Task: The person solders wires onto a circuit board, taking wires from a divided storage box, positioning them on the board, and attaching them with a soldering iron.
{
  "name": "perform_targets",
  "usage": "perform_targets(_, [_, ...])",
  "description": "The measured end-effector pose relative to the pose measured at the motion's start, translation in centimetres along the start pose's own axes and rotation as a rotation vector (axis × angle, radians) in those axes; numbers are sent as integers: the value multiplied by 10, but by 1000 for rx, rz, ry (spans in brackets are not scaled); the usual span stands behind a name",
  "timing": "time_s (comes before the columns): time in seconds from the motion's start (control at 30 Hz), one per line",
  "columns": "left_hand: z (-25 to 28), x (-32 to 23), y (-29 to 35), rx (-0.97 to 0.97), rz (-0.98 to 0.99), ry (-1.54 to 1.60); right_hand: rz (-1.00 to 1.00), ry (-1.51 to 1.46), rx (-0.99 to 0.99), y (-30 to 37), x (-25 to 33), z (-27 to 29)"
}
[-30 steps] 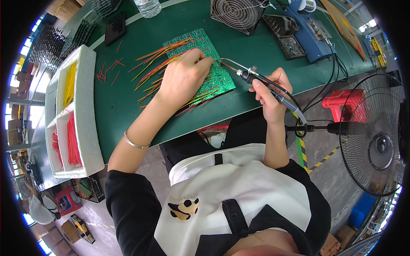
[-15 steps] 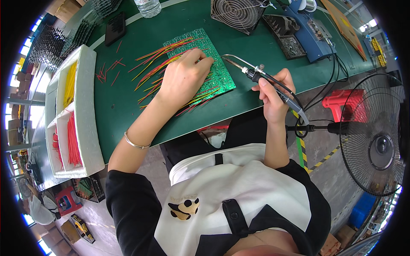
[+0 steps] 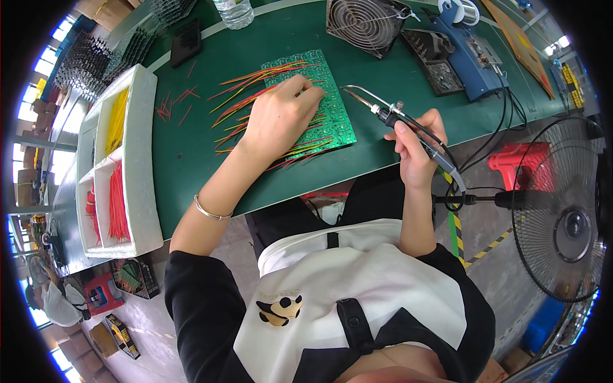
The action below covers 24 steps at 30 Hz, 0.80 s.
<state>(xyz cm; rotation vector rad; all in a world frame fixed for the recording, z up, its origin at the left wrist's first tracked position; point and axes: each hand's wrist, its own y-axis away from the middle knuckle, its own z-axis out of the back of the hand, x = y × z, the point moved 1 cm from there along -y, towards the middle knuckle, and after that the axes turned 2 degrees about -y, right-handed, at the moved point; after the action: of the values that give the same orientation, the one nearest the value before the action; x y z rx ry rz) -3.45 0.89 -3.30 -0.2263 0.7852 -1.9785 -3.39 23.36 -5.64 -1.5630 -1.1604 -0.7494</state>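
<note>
My left hand [image 3: 285,116] rests over a green circuit board [image 3: 340,121], its fingers pinched together near the middle. Whatever sits between those fingertips is hidden. Red and yellow wires [image 3: 246,76] lie in rows across the board and stick out past its left side; several pass under the hand. To the right of the board, my right hand [image 3: 419,148] is closed around a soldering iron [image 3: 387,117] with a thin curved metal tube along its tip. The iron points up and left, and its tip appears just off the board's right edge.
A white foam box [image 3: 143,159] with yellow and red wires stands at left, near loose red wire bits [image 3: 165,107]. Behind are a black phone-like slab [image 3: 186,43], a bottle [image 3: 235,13], a small fan [image 3: 364,25] and a blue soldering unit [image 3: 476,57]. A floor fan [image 3: 568,233] stands right.
The whole view has shifted slightly, so everything sits a little further right. Both hands keep nearly the same places relative to the board, and the iron stays in my right hand.
</note>
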Motion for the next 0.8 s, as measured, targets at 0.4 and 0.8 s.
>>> perform_targets(0.4, [-1,-1,-1,-10,-80,-14,-23,-9,58,1,0,1])
perform_targets(0.8, [-1,-2,-1,-20,-82,-4,-31,9,65,1,-1,2])
